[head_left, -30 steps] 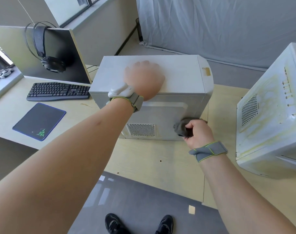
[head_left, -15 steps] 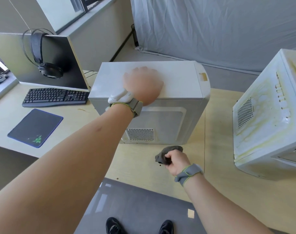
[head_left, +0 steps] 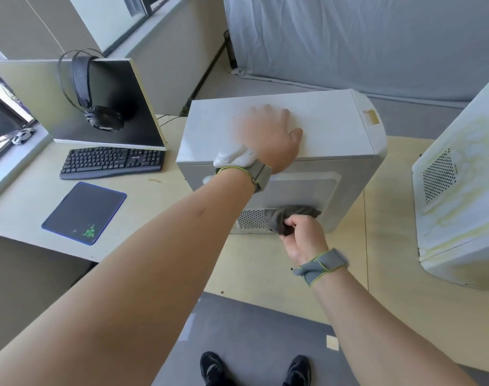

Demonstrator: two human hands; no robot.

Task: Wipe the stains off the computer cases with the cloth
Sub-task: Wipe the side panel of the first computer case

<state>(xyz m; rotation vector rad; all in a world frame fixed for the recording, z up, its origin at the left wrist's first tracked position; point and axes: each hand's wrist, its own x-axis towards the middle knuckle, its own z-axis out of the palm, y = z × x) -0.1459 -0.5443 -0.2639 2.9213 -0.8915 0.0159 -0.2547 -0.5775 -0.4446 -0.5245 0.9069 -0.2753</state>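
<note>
A grey computer case (head_left: 329, 126) stands on the wooden table (head_left: 343, 268) in the middle of the view. My left hand (head_left: 268, 137) rests flat on its top panel, fingers spread. My right hand (head_left: 303, 235) grips a dark grey cloth (head_left: 288, 217) and holds it against the lower part of the case's near side, next to the vent grille (head_left: 251, 220). A second, white computer case (head_left: 460, 196) stands at the right, its side smeared with yellowish stains.
A black keyboard (head_left: 112, 161) and a dark mouse pad (head_left: 84, 213) lie on the desk at left. A monitor (head_left: 98, 107) with black headphones (head_left: 98, 107) hung on it stands behind them. My shoes (head_left: 254, 369) are on the grey floor below the table edge.
My right hand pulled the cloth away from the case's lower right corner, down over the table, then brought it back up against the lower side near the vent. My left hand stayed on top.
</note>
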